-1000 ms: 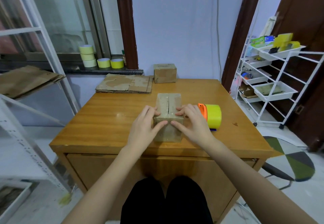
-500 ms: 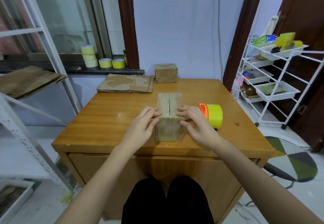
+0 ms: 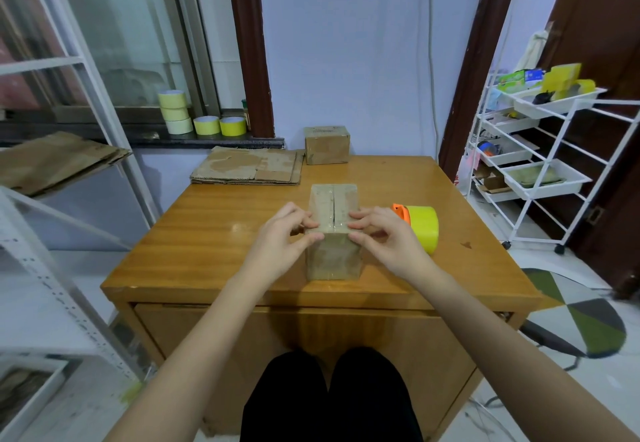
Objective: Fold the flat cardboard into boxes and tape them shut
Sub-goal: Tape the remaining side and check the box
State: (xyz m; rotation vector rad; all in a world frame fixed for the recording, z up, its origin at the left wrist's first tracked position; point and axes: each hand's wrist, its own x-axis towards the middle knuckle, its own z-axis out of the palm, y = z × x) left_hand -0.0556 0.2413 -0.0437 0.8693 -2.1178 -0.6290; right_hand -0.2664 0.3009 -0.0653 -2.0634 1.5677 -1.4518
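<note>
A small folded cardboard box [image 3: 333, 254] stands near the front edge of the wooden table [image 3: 207, 251], its top flaps closed with a shiny strip of tape along the seam. My left hand [image 3: 282, 237] grips the box's top left edge, fingers on top and thumb against the front face. My right hand [image 3: 381, 237] grips the top right edge the same way. A yellow tape dispenser [image 3: 420, 228] with an orange end lies just right of my right hand. A stack of flat cardboard [image 3: 247, 170] lies at the table's far left.
A finished taped box [image 3: 327, 144] stands at the table's far edge. Several yellow tape rolls [image 3: 204, 119] sit on the window sill. More flat cardboard [image 3: 52, 161] rests on a white rack at left. A white wheeled shelf cart [image 3: 540, 164] stands right of the table.
Both thumbs have slid outward from the middle of the box's front face to its corners. The box stays in place.
</note>
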